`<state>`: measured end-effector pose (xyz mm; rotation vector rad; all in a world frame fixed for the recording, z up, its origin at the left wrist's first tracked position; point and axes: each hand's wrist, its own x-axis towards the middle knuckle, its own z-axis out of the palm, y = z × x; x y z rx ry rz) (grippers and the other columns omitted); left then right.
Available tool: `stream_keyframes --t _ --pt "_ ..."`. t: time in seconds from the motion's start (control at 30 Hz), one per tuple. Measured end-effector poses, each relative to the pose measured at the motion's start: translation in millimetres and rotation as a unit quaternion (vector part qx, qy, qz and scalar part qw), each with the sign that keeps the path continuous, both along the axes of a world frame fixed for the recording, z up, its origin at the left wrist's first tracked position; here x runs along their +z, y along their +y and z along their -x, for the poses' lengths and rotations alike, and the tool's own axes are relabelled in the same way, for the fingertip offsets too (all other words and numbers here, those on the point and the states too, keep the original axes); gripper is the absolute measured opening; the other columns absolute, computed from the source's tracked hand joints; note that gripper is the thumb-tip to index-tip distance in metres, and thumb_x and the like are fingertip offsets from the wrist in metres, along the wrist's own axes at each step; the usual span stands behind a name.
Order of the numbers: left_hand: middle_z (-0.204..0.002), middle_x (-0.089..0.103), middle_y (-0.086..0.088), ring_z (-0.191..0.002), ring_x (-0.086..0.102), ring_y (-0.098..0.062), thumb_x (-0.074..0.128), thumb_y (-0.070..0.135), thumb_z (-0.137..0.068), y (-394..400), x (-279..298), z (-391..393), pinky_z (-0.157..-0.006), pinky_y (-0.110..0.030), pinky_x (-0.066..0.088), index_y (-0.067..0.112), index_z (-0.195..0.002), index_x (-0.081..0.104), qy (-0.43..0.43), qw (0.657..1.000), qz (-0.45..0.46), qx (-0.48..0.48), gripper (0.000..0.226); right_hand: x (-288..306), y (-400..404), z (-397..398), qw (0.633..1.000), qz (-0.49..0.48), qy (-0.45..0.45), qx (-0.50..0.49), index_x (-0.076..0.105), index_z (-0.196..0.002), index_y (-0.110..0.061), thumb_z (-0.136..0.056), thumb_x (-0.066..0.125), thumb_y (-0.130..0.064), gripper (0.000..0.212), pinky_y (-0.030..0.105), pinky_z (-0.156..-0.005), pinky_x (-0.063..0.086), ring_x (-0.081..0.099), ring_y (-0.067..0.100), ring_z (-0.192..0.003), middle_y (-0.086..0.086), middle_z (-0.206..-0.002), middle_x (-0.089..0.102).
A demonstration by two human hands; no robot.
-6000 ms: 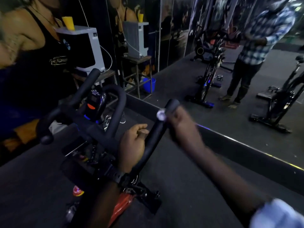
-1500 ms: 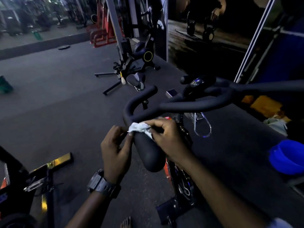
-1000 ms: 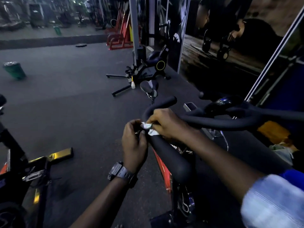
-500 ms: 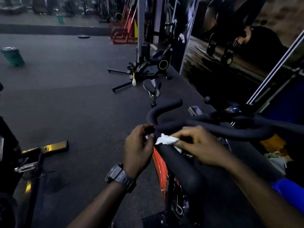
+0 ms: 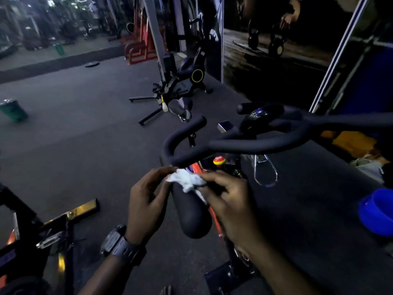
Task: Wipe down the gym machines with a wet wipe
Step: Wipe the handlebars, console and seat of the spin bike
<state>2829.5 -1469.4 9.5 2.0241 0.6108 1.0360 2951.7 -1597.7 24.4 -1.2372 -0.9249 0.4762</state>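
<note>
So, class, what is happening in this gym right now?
A person is wiping an exercise bike's black handlebar. The right hand pinches a crumpled white wet wipe against the near grip, and the left hand, with a wristwatch, touches the wipe's other edge. A blue bowl sits to the right.

No text, label or number is clear enough to read anywhere.

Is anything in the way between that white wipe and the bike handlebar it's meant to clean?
Nothing visible. The wet wipe already lies on the near end of the handlebar, pinched by the right hand while the left hand touches its other edge.
</note>
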Motion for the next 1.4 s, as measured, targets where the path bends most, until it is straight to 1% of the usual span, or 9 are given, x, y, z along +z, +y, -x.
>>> stream_keyframes --t 0.17,0.33,0.47,0.6,0.83,1.0,1.13,1.27,1.4 --pt "-0.098 0.066 0.009 -0.090 0.062 -0.004 0.055 0.025 -0.093 13 -3 -7 -0.078 -0.015 0.045 0.022 -0.099 0.063 0.048 0.995 -0.071 0.050 0.011 -14 71 -29 0.970 0.099 -0.217 -0.036 0.077 -0.097 -0.023 -0.080 0.060 -0.028 0.024 0.040 -0.075 0.054 0.066 0.015 -0.082 0.000 -0.083 0.065" --pt "-0.107 0.062 0.011 -0.095 0.059 -0.007 0.055 0.025 -0.092 44 3 -22 -0.080 -0.005 0.037 0.016 -0.107 0.069 0.129 0.984 -0.120 0.026 0.022 -32 96 -31 0.845 0.116 -0.486 -0.192 0.069 -0.085 -0.018 -0.093 0.054 -0.035 0.024 0.040 -0.051 0.043 0.054 0.028 -0.067 0.003 -0.072 0.042" --pt "-0.108 0.068 0.008 -0.095 0.061 -0.014 0.056 0.030 -0.089 69 5 -30 -0.077 -0.022 0.043 0.023 -0.107 0.069 0.184 0.968 -0.169 -0.023 0.023 -37 92 -41 0.799 0.098 -0.468 -0.363 0.074 -0.100 -0.018 -0.094 0.048 -0.025 0.027 0.037 -0.052 0.043 0.056 0.027 -0.066 0.005 -0.072 0.052" --pt "-0.103 0.068 0.014 -0.092 0.061 -0.009 0.053 0.040 -0.089 94 8 -28 -0.074 -0.023 0.043 0.032 -0.104 0.068 0.203 0.959 -0.183 -0.078 0.023 -44 90 -41 0.767 0.083 -0.456 -0.443 0.077 -0.102 -0.016 -0.099 0.050 -0.017 0.027 0.033 -0.060 0.049 0.062 0.022 -0.069 0.002 -0.074 0.062" --pt "-0.086 0.071 0.009 -0.084 0.057 -0.005 0.065 0.025 -0.082 131 21 -31 -0.066 -0.008 0.033 0.026 -0.096 0.075 0.147 0.941 -0.220 -0.209 0.017 -57 102 -28 0.782 0.113 -0.437 -0.430 0.071 -0.114 -0.008 -0.092 0.062 -0.007 0.024 0.031 -0.093 0.050 0.062 0.021 -0.106 0.004 -0.118 0.066" --pt "-0.085 0.073 0.012 -0.082 0.061 -0.006 0.058 0.036 -0.084 147 26 -46 -0.064 -0.009 0.035 0.030 -0.090 0.076 0.163 0.917 -0.232 -0.282 0.020 -41 102 -21 0.803 0.130 -0.380 -0.441 0.075 -0.099 -0.006 -0.083 0.066 0.007 0.023 0.028 -0.088 0.051 0.066 0.020 -0.096 0.006 -0.103 0.069" --pt "-0.085 0.074 0.016 -0.085 0.062 -0.002 0.065 0.033 -0.079 153 28 -58 -0.067 0.002 0.032 0.030 -0.083 0.075 0.175 0.918 -0.210 -0.288 0.012 -33 93 -10 0.861 0.098 -0.402 -0.297 0.077 -0.095 -0.007 -0.090 0.064 -0.004 0.014 0.024 -0.079 0.050 0.064 0.015 -0.086 0.005 -0.101 0.070" --pt "-0.080 0.071 0.022 -0.079 0.063 0.003 0.069 0.033 -0.079 156 32 -64 -0.064 -0.004 0.036 0.033 -0.080 0.073 0.193 0.911 -0.211 -0.296 0.003 3 91 -35 0.791 0.276 -0.481 -0.258 0.071 -0.107 -0.011 -0.103 0.025 -0.045 0.057 0.034 -0.081 0.053 0.060 0.023 -0.095 0.008 -0.108 0.068" --pt "-0.078 0.072 0.019 -0.080 0.063 0.002 0.081 0.024 -0.076 160 38 -70 -0.062 -0.002 0.037 0.030 -0.085 0.073 0.193 0.906 -0.203 -0.318 0.013 40 98 -59 0.639 0.425 -0.590 -0.251 0.068 -0.097 -0.015 -0.087 0.051 -0.016 0.020 0.034 -0.058 0.051 0.061 0.028 -0.091 0.004 -0.091 0.064"
